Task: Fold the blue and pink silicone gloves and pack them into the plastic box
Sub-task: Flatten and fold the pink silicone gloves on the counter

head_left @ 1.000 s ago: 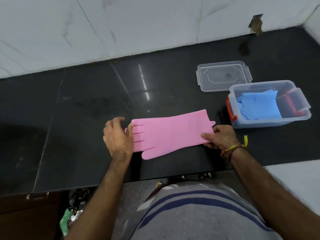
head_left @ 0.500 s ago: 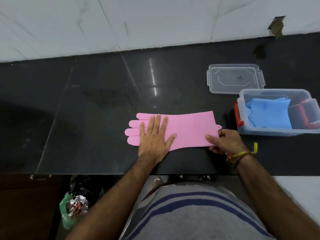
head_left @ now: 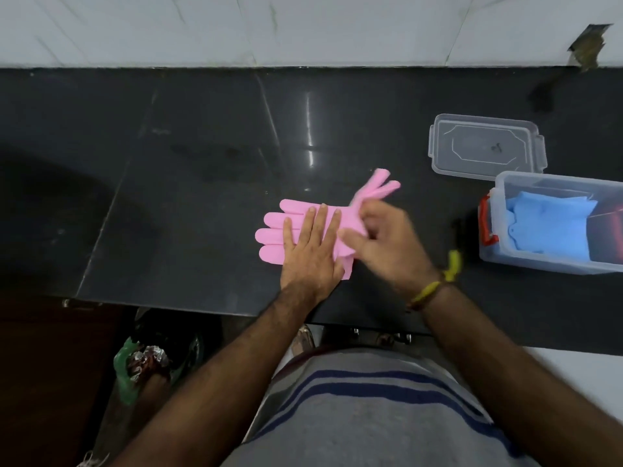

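Note:
A pink silicone glove lies on the black counter, fingers pointing left. My left hand rests flat on its palm area, fingers spread, pinning it down. My right hand, blurred by motion, grips the cuff end and has it lifted and bent over toward the left; a pink part sticks up behind that hand. The clear plastic box stands at the right with a folded blue glove inside it.
The box's clear lid lies flat behind the box. The box has a red latch on its left side. The counter's front edge runs just below my hands. A green bag of rubbish sits on the floor.
My right hand has lifted the cuff end off the counter and swung it left over the glove. My left hand stays flat on the glove.

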